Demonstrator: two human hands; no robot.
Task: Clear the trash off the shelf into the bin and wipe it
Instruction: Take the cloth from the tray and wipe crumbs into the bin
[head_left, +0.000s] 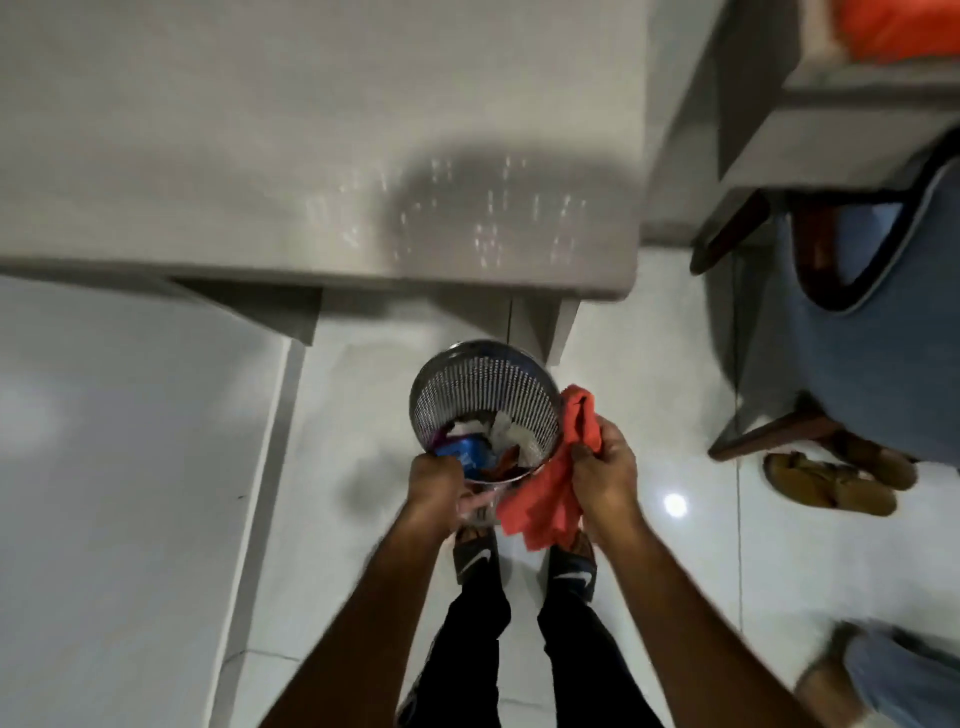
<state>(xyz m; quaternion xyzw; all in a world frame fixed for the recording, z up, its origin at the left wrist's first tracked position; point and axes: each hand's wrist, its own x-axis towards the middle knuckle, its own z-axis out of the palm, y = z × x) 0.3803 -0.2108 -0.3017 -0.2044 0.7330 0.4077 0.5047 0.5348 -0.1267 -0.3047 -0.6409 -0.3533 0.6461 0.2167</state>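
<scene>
A round metal mesh bin (483, 382) is held above the white floor, below the front edge of a pale grey shelf top (311, 130). Inside it lie a blue wrapper (470, 452), white paper (511, 434) and other scraps. My left hand (436, 483) grips the bin's near rim on the left side. My right hand (605, 475) is closed around a crumpled orange-red cloth (556, 488) at the bin's right side; the cloth hangs down over the rim. The shelf top looks bare, with speckled light reflections.
A blue upholstered chair (872, 332) with dark wooden legs stands to the right, with brown shoes (831, 480) beside it. Another person's jeans leg (904, 675) shows at the lower right. My own feet in black sandals (475, 556) are below the bin. A second grey ledge (831, 104) is at the upper right.
</scene>
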